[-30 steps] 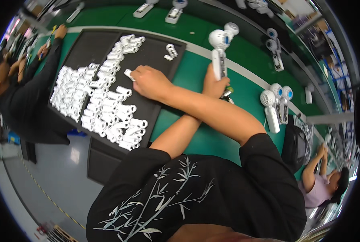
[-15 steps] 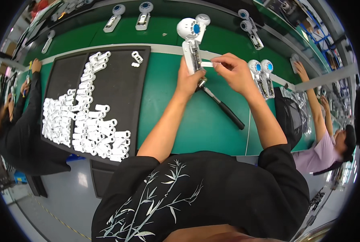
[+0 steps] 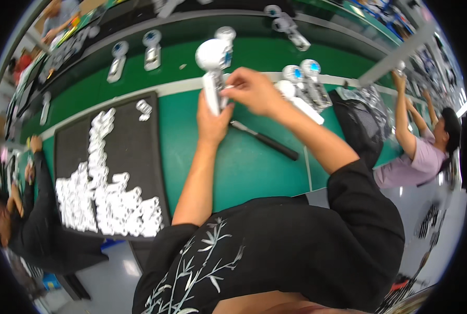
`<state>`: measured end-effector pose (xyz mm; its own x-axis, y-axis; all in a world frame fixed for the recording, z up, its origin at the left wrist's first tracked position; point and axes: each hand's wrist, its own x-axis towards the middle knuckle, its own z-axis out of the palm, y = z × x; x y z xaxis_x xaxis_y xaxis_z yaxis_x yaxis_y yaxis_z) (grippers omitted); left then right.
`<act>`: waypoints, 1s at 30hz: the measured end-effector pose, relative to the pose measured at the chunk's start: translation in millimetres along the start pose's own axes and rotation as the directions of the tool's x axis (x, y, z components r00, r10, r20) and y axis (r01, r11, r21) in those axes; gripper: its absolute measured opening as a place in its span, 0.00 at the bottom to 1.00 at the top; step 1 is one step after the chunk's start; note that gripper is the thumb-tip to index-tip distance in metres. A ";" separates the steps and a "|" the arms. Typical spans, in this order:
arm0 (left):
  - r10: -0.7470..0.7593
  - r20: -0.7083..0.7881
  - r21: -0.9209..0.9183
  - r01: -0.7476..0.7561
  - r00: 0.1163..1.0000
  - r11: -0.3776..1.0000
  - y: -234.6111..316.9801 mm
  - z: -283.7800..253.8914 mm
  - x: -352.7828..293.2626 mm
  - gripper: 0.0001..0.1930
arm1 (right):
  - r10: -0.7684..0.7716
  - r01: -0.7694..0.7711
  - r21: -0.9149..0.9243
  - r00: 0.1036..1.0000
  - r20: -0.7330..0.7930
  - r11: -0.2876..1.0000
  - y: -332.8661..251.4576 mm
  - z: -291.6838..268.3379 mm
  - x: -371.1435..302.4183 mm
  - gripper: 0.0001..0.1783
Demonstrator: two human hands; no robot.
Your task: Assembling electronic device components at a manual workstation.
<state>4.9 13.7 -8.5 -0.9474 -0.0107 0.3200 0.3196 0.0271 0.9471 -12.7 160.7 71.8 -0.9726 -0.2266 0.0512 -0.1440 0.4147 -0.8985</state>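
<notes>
My left hand (image 3: pixel 211 124) is wrapped round the handle of a white handheld fan (image 3: pixel 211 55), held upright above the bench with its round head on top. The handle's right side is open and shows parts inside, blurred by motion. Against that open side my right hand (image 3: pixel 254 90) pinches a small white piece, mostly hidden by the fingers. Below my hands, a tool with a metal shaft and black grip (image 3: pixel 275 145) lies on the green bench. Another white fan (image 3: pixel 308 111) lies beyond my right forearm, beside two fans with blue centres (image 3: pixel 292 73).
Left of my arms stands a black tray (image 3: pixel 131 138) heaped with small white parts (image 3: pixel 123 209). Several fans (image 3: pixel 152 49) lie along the green strip behind. A dark mesh bag (image 3: pixel 356 115) is at the right. Co-workers sit on both sides.
The view has shifted, so the bench sits differently. My right hand has come in closer to the fan's handle with the white piece. A white fan now shows beside the blue-centred ones.
</notes>
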 end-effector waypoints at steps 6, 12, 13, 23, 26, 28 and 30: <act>0.137 -0.101 -0.219 -0.156 0.985 0.963 -9.6 -4.2 3.2 0.26 | -0.601 0.489 -0.379 0.748 -0.282 0.786 20.2 56.6 -19.3 0.21; -0.100 -0.004 -0.466 0.087 0.995 0.881 -23.1 -19.3 6.8 0.26 | -0.029 0.012 -0.536 0.999 -0.022 0.844 25.4 33.1 -45.1 0.21; -0.162 0.015 -0.539 0.145 0.987 0.830 -18.3 -19.6 6.3 0.26 | 0.210 -0.100 -0.680 0.974 0.082 0.727 28.8 29.7 -49.8 0.22; -0.204 -0.038 -0.703 0.119 0.978 0.701 -7.6 -13.6 13.5 0.22 | -0.071 0.017 -0.383 0.989 -0.126 0.923 42.2 0.0 -49.3 0.15; -0.285 -0.055 -0.710 0.163 0.957 0.685 2.4 -15.1 12.9 0.21 | -0.053 0.033 -0.223 0.995 -0.084 0.974 6.4 -11.7 -51.0 0.16; -0.292 0.012 -0.748 0.202 0.956 0.632 4.0 -20.5 9.4 0.22 | -0.059 0.050 -0.126 0.996 -0.069 0.991 -12.1 -6.8 -56.8 0.16; -0.295 0.050 -0.767 0.226 0.954 0.600 7.4 -23.0 7.6 0.22 | -0.151 0.152 -0.002 0.980 -0.131 0.988 -27.0 -3.1 -63.9 0.16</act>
<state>0.5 -9.2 1.4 -0.9992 0.0318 0.0252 -0.0074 -0.7530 0.6580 52.8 166.7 94.1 -0.9552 -0.1695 0.2426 -0.2903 0.3769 -0.8796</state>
